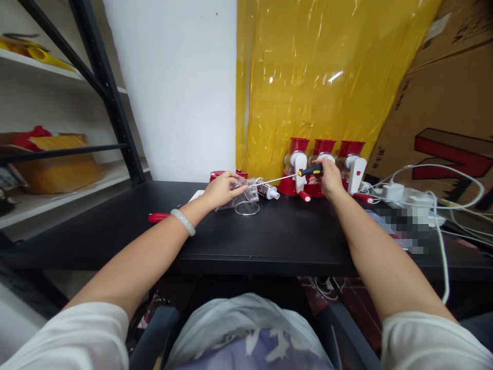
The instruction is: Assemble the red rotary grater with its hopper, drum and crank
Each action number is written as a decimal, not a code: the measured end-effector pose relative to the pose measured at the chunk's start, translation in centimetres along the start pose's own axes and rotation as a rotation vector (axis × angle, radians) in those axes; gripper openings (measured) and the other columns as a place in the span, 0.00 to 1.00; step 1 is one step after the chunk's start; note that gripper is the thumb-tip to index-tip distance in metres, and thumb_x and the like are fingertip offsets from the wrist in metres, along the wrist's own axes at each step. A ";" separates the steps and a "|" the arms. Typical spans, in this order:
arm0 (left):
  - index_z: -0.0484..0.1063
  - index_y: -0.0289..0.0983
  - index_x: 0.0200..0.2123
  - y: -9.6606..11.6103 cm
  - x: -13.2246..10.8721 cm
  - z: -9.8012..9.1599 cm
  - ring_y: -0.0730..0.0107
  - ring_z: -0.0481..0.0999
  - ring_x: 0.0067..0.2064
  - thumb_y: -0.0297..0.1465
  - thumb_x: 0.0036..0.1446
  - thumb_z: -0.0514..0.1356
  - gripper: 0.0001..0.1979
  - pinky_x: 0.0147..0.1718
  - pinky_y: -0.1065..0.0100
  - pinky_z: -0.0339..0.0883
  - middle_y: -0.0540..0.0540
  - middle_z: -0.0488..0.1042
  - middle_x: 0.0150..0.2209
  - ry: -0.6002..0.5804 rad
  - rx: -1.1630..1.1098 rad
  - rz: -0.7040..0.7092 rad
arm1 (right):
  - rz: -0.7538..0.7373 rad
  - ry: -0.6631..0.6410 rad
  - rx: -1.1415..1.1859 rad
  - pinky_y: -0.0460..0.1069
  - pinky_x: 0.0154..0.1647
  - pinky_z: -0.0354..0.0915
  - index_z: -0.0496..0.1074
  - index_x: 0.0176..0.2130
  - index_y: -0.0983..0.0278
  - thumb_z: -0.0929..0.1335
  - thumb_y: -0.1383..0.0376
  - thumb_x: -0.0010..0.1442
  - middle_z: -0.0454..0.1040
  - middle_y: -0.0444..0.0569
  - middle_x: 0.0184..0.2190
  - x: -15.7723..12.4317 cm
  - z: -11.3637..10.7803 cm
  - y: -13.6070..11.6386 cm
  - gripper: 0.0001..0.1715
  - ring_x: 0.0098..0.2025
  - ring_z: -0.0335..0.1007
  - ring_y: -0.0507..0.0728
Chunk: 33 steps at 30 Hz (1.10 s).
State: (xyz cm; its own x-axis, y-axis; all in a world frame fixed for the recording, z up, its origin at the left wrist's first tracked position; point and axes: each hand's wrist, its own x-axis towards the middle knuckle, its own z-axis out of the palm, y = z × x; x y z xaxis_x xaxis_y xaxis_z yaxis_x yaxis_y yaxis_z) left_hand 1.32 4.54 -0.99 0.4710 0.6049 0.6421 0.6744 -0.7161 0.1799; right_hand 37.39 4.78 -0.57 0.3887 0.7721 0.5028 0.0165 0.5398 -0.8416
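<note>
My left hand [222,189] is closed around a clear plastic housing [246,194] that rests on the black table [269,241]. A bracelet sits on that wrist. My right hand [329,177] grips the black and yellow handle of a screwdriver [292,176]. Its metal shaft points left, with the tip at the clear housing beside a small metal and white drum piece [267,191]. A clear ring [247,208] lies on the table just below the housing.
Three red and white hand-crank devices [323,159] stand in a row at the table's back, against yellow plastic sheeting. A red handle [158,217] lies at the left. White cables and a power strip [408,198] sprawl at right. Metal shelving stands left, cardboard boxes right.
</note>
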 end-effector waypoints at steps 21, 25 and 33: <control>0.76 0.38 0.33 0.0 0.0 0.1 0.61 0.73 0.48 0.47 0.57 0.57 0.19 0.51 0.58 0.66 0.42 0.72 0.48 0.005 -0.005 0.010 | 0.020 -0.051 0.091 0.46 0.15 0.59 0.69 0.38 0.61 0.59 0.49 0.56 0.70 0.43 0.23 0.0 -0.3 -0.2 0.21 0.18 0.68 0.52; 0.76 0.38 0.33 -0.1 0.0 0.1 0.61 0.73 0.47 0.48 0.57 0.57 0.19 0.50 0.58 0.66 0.42 0.72 0.48 0.009 -0.003 0.008 | -0.007 -0.034 0.043 0.46 0.15 0.59 0.70 0.39 0.61 0.64 0.51 0.53 0.70 0.43 0.23 -0.2 -0.2 -0.4 0.20 0.18 0.67 0.52; 0.76 0.38 0.33 0.2 0.0 -0.2 0.61 0.73 0.48 0.47 0.57 0.56 0.19 0.51 0.59 0.66 0.42 0.72 0.49 -0.004 0.005 0.005 | -0.043 -0.053 0.011 0.47 0.13 0.54 0.75 0.34 0.66 0.58 0.42 0.55 0.59 0.41 0.10 -0.1 -0.5 -0.5 0.34 0.11 0.53 0.50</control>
State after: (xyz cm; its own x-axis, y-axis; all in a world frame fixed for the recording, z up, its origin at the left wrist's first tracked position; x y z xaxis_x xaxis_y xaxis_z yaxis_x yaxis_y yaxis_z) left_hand 1.34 4.32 -0.78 0.4766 0.6032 0.6396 0.6748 -0.7173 0.1736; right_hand 37.82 4.26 -0.33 0.3386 0.7645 0.5485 0.0218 0.5764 -0.8169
